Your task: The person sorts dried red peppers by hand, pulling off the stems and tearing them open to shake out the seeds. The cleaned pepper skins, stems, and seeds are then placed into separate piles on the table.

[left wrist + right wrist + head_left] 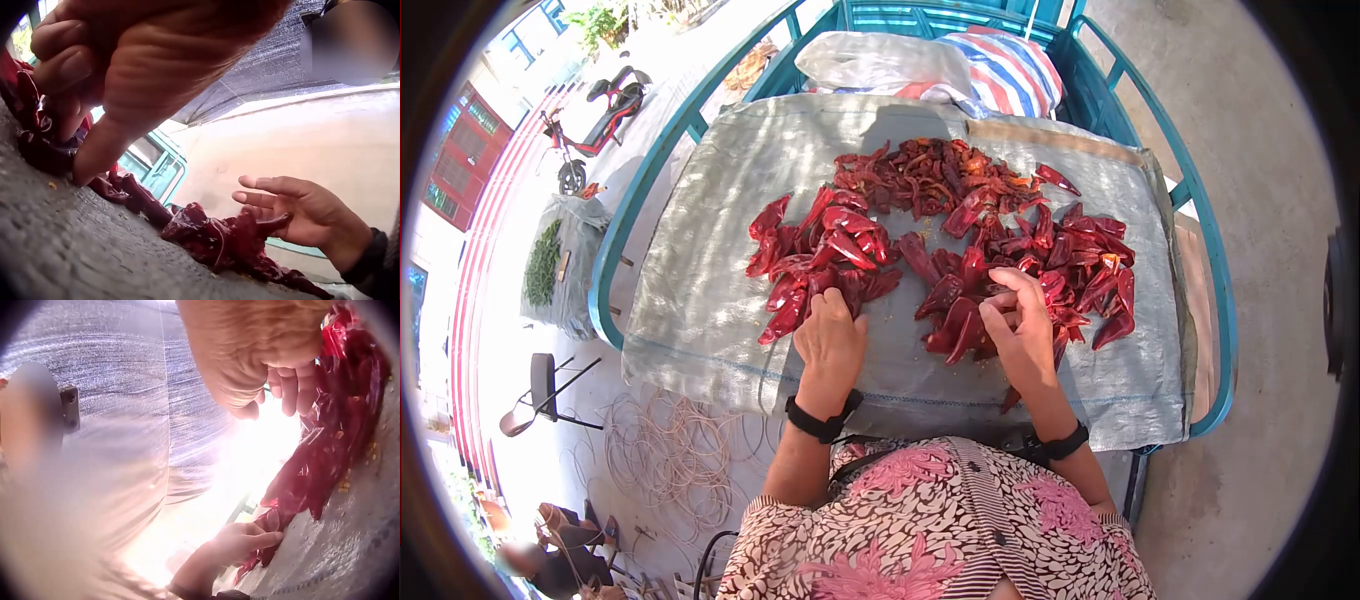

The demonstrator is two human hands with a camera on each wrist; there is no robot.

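Glossy dried red peppers lie in a left heap (815, 255) and a right heap (1060, 260) on a grey woven sheet (700, 260). At the near edge of the left heap, my left hand (830, 345) has its fingers bent down among the peppers. The left wrist view shows its thumb (100, 153) low by the sheet and a dark red pepper (47, 155) between thumb and curled fingers. Over the near side of the right heap hovers my right hand (1025, 335), fingers loosely bent and apart from the thumb, with nothing in its grasp.
Behind the two heaps is a pile of darker, shrivelled peppers (920, 175). Teal rails (1215, 290) of a cart bed surround the sheet, with a white sack (880, 65) and a striped bag (1010, 70) at the back. A scooter (605, 120) stands off left.
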